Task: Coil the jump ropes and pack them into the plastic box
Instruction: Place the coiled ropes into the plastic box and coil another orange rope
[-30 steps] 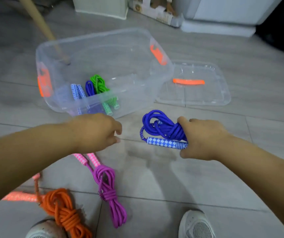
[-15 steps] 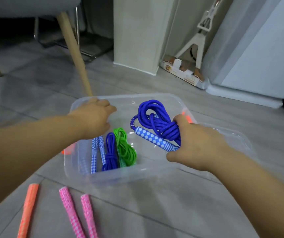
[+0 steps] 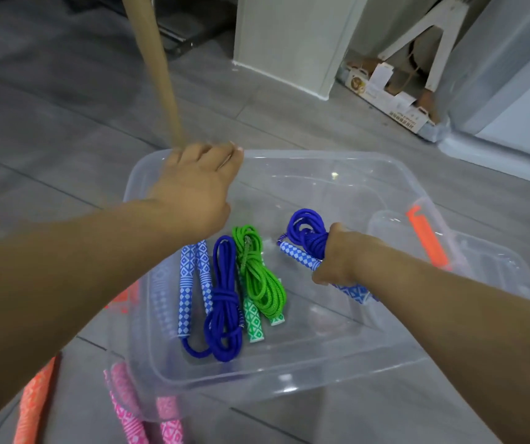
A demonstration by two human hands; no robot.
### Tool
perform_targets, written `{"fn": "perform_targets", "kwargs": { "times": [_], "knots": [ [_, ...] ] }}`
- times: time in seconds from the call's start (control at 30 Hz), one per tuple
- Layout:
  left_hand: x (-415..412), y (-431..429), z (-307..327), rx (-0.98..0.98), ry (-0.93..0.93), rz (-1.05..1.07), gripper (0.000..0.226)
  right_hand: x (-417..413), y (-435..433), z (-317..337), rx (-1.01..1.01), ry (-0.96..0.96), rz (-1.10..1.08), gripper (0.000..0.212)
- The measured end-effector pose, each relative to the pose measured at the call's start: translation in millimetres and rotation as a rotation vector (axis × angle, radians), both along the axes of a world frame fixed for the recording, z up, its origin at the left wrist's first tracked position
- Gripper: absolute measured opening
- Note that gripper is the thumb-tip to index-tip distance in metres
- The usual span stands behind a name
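Observation:
A clear plastic box (image 3: 337,168) with orange latches sits on the grey floor. Inside it lie a coiled blue rope with blue-white handles (image 3: 222,302) and a coiled green rope (image 3: 258,277). My right hand (image 3: 340,261) grips a second coiled blue rope (image 3: 306,235) by its bundle and checkered handles, low inside the box on the right. My left hand (image 3: 196,187) reaches over the box's far left corner, fingers curled at the rim. Pink handles (image 3: 129,408) and an orange handle (image 3: 34,408) lie on the floor in front of the box.
A wooden chair leg (image 3: 154,62) stands just behind the box's left corner. The clear lid (image 3: 497,267) lies to the right of the box. A pale pillar, a flat cardboard pack (image 3: 388,100) and a white cabinet stand further back.
My right hand carried the blue coil from above the floor over the rim and down into the box. My left hand moved forward to the box's far left corner.

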State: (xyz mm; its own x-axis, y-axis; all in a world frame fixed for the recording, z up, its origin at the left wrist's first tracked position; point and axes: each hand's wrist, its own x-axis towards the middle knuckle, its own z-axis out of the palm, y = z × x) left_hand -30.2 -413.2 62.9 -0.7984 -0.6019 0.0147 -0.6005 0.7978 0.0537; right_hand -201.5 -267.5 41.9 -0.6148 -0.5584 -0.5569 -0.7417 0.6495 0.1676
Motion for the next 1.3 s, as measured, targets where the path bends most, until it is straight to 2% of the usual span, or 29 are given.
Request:
{"fn": "perform_targets", "kwargs": {
  "times": [0.1, 0.2, 0.23, 0.33, 0.47, 0.57, 0.7, 0.87, 1.03, 1.17, 1.3],
  "knots": [
    [1, 1, -7, -0.029, 0.042, -0.001, 0.081, 2, -5, -28, 0.016, -0.045, -0.048, 0.069],
    [2, -2, -11, -0.052, 0.055, 0.001, 0.084, 15, -7, -50, 0.006, -0.15, -0.11, 0.095],
    [2, -2, -12, -0.055, 0.054, 0.001, 0.085, 19, -7, -55, 0.016, -0.2, -0.121, 0.095],
    [1, 0, -14, -0.057, 0.04, 0.004, 0.086, 31, -11, -63, 0.097, -0.339, -0.081, 0.058],
    [1, 1, -12, -0.062, 0.008, -0.001, 0.088, 33, -15, -58, 0.188, -0.467, -0.045, 0.064],
    [2, 0, -9, -0.032, -0.019, -0.004, 0.09, 28, -12, -47, 0.161, -0.411, 0.078, 0.058],
    [6, -7, 4, 0.034, -0.107, -0.058, 0.082, 26, -4, -22, 0.142, -0.207, 0.291, 0.045],
    [18, 0, 39, -0.022, -0.195, -0.079, 0.051, 35, 10, 28, 0.045, -0.034, 0.454, 0.039],
    [48, 34, 82, -0.041, -0.147, -0.067, 0.035, 58, 40, 87, -0.093, 0.077, 0.506, 0.044],
    [87, 77, 101, -0.074, -0.066, -0.11, 0.033, 89, 85, 122, -0.25, 0.13, 0.511, 0.037],
    [132, 129, 95, -0.134, 0.127, -0.252, 0.035, 128, 143, 139, -0.406, 0.116, 0.511, 0.033]
  ]
}}
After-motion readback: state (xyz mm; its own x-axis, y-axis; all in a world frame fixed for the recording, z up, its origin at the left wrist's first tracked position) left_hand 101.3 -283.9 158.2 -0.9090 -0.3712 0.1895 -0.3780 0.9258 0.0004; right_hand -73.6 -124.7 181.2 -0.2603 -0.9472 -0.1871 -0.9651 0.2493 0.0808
